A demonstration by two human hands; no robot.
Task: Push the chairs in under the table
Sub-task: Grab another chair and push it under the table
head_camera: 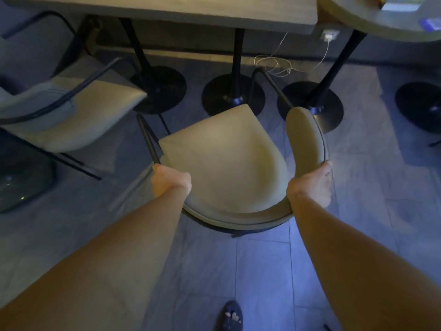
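Note:
A beige padded chair (226,161) with a curved backrest and black metal frame stands in front of me, its seat turned toward the grey table (167,13) at the top. My left hand (170,180) grips the left end of the backrest. My right hand (312,183) holds the right side of the backrest from outside. The chair's front edge lies close to the table's black pedestal bases (232,94). A second beige chair (71,111) stands at the left, angled, partly under the table.
A round table (381,25) with a black pedestal base (310,106) is at the top right. A white cable (279,65) lies on the floor below a wall socket (329,35). A glass container (21,187) sits at far left. My foot (230,316) stands on grey tiles.

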